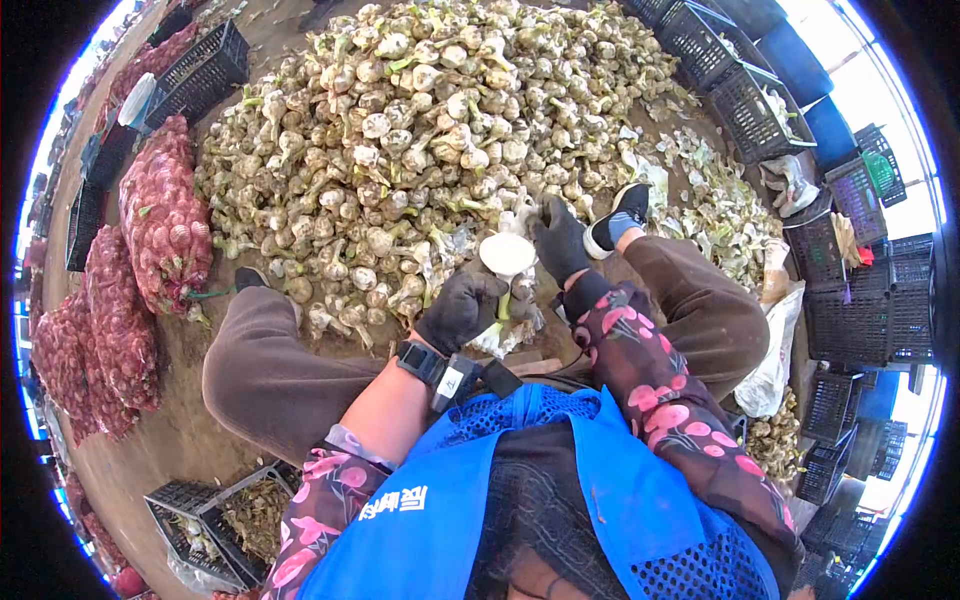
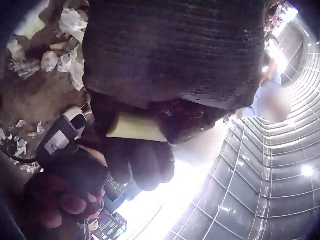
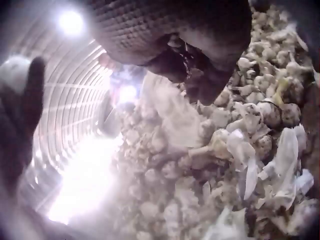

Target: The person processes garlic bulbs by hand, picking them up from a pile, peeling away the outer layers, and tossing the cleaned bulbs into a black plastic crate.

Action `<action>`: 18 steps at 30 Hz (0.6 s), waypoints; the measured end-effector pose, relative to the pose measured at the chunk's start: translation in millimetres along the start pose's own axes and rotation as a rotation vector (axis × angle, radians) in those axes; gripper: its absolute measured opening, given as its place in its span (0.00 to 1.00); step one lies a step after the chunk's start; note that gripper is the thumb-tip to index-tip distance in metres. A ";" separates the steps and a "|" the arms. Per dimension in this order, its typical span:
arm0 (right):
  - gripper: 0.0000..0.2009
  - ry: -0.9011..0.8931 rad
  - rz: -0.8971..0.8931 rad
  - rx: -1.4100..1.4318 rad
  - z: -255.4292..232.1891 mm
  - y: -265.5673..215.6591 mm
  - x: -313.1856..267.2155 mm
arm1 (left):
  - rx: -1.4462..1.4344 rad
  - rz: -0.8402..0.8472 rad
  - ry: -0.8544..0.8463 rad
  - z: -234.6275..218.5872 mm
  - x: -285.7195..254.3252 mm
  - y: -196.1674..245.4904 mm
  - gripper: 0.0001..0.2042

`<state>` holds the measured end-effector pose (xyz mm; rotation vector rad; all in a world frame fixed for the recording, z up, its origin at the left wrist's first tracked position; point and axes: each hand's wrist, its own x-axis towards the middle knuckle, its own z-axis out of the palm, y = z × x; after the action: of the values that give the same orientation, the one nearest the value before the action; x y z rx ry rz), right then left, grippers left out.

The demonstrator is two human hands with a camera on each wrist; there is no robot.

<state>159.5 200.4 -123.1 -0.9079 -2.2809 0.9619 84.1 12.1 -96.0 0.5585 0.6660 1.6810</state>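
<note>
A smooth white garlic bulb [image 1: 507, 254] with its pale green stem [image 1: 503, 306] is in the gloved left hand [image 1: 460, 312], whose fingers curl round the stem. In the left wrist view the stem [image 2: 137, 127] crosses between the dark fingers of the left hand [image 2: 175, 65]. Just right of the bulb, apart from it, is the gloved right hand [image 1: 562, 242], fingers curled. The right wrist view has the right hand [image 3: 175, 35] pinching a pale strip of garlic skin [image 3: 172, 110]; the bulb [image 3: 15, 72] shows at that view's left edge.
A large heap of garlic [image 1: 430, 130] lies in front of the person's spread legs. Red net sacks [image 1: 165, 220] stand at the left. Black crates [image 1: 755, 110] line the right side, and loose skins [image 1: 715, 200] litter the ground near the right shoe.
</note>
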 end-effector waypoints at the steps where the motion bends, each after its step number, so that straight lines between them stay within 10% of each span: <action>1: 0.13 -0.003 0.004 0.004 11.6 22.2 2.2 | 0.001 -0.004 0.005 2.8 -0.7 3.3 0.22; 3: 0.14 0.201 -0.227 -0.152 24.2 77.8 8.8 | -0.159 -0.057 -0.007 11.2 -0.2 12.9 0.18; 4: 0.15 -0.179 -0.068 -0.546 4.5 66.4 10.8 | 0.709 0.150 0.161 3.1 -0.1 5.1 0.16; 7: 0.17 -0.142 0.831 0.723 -31.1 13.7 -6.5 | 0.848 0.097 0.150 2.2 9.6 11.0 0.15; 10: 0.25 -0.259 0.255 0.926 -15.3 -6.0 -30.6 | 0.951 0.153 0.243 -9.8 19.4 -7.4 0.17; 11: 0.22 -0.191 -0.152 0.500 -23.0 -35.8 -40.5 | 1.211 0.229 0.321 -16.7 22.8 -12.0 0.18; 13: 0.17 -0.455 -0.060 0.433 -28.3 -25.8 -36.1 | 1.317 0.087 0.256 -4.2 24.7 0.3 0.21; 15: 0.17 -0.255 -0.398 -0.069 -49.3 7.6 -18.6 | 1.289 -0.024 0.279 -16.9 22.7 -19.9 0.14; 18: 0.13 -0.354 -0.073 0.446 -111.8 110.8 46.0 | 1.013 -0.219 0.309 -18.8 22.7 -13.7 0.14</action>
<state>245.0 340.3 -128.8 -0.4896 -2.2087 1.6171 76.4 34.0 -118.8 0.8814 1.7627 1.1398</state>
